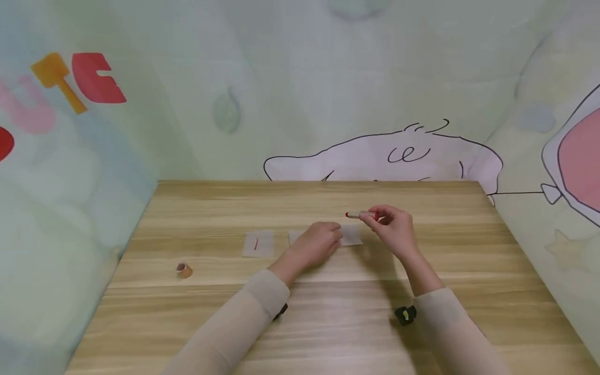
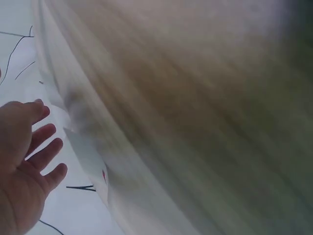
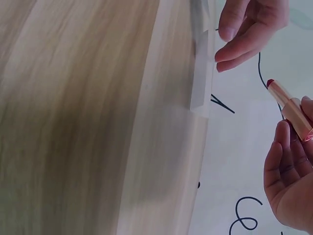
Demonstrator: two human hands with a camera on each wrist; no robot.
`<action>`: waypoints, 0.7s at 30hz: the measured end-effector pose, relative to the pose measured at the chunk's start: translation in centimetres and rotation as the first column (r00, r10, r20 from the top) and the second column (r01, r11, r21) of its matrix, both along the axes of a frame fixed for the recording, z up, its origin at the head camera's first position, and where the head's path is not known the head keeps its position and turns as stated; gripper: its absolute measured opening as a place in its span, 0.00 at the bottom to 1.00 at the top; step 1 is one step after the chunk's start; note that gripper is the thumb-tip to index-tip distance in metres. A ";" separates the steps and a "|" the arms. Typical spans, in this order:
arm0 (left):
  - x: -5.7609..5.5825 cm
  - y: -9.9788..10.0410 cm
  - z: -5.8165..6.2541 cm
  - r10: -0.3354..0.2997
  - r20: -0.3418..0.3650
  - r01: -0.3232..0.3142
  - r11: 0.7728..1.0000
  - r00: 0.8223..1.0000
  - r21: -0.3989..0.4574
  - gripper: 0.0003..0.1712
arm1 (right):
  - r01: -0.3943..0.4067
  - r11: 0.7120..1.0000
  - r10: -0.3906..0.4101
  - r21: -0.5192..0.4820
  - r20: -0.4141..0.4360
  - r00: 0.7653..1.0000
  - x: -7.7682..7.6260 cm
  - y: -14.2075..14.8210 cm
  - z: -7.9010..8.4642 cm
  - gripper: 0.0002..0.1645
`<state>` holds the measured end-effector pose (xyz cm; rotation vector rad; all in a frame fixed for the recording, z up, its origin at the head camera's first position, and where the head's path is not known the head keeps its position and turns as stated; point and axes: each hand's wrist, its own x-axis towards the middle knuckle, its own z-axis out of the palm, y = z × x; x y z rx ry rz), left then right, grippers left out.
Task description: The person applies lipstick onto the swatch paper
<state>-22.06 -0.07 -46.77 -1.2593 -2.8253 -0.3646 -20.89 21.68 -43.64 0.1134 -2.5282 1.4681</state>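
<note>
My right hand (image 1: pixel 396 233) pinches an uncapped lipstick (image 1: pixel 360 214) above the table, its red tip pointing left. In the right wrist view, the lipstick (image 3: pixel 292 110) has a shiny rose-gold body. My left hand (image 1: pixel 315 245) is at the papers, covering much of the middle white paper (image 1: pixel 294 237), its fingertips at the edge of the right white paper (image 1: pixel 351 235). Its fingers (image 2: pixel 46 154) appear spread and slightly bent in the left wrist view, with nothing between them. Farther left lies a white paper (image 1: pixel 264 245) bearing one red stroke.
A small copper-coloured lipstick cap (image 1: pixel 185 270) is on the wooden table (image 1: pixel 201 317) at the left. Behind the table's back edge hangs a printed wall cloth (image 1: pixel 187 125). A black wrist camera (image 1: pixel 405 315) shows beside the right sleeve.
</note>
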 end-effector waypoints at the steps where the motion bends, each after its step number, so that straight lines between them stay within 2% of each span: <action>1: 0.0 0.0 0.0 0.012 -0.010 -0.012 1.000 1.000 -0.012 0.12 | 0.004 1.000 -0.004 0.016 -0.009 1.000 -0.1 0.0 -0.1 0.17; 7: -0.3 -0.2 -0.4 0.031 -0.042 -0.034 0.997 0.999 -0.063 0.08 | 0.009 0.997 -0.006 0.073 -0.042 0.999 -0.2 -0.1 -0.4 0.15; 14: -0.7 -0.3 -0.7 0.018 0.019 -0.016 0.997 1.000 -0.078 0.08 | -0.048 0.984 0.050 0.171 -0.005 0.999 -0.4 0.1 -1.4 0.15; 21: -0.9 -0.3 -0.7 0.041 0.069 -0.034 0.995 0.997 -0.096 0.09 | -0.117 0.961 0.107 0.252 0.053 0.993 -0.6 -0.2 -2.3 0.13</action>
